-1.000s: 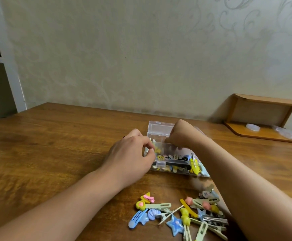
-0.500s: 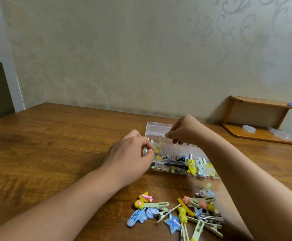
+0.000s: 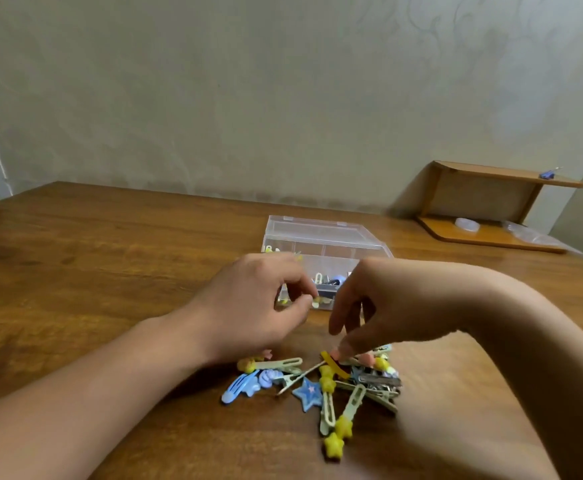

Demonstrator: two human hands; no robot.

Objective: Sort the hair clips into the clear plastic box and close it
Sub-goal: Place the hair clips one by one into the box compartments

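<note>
The clear plastic box [image 3: 321, 242] stands on the wooden table with its lid tipped open toward the wall; several clips lie inside. My left hand [image 3: 245, 310] is at the box's front left corner, fingers curled over its edge and thumb against the front wall. A pile of loose hair clips [image 3: 338, 386] lies in front of the box, among them a blue star clip [image 3: 309, 393] and yellow star clips [image 3: 334, 446]. My right hand [image 3: 387, 306] reaches down onto the pile, with its fingertips touching a pink-topped clip [image 3: 364, 358]. The hands hide the box's front wall.
The wooden table [image 3: 92, 271] runs back to a pale wall. At the back right stands a small wooden shelf [image 3: 491, 174] with a blue object on top and clear plastic items on its base.
My right hand has left the box and dropped to the loose pile. The left hand stays at the box's left end. The camera has tilted down.
</note>
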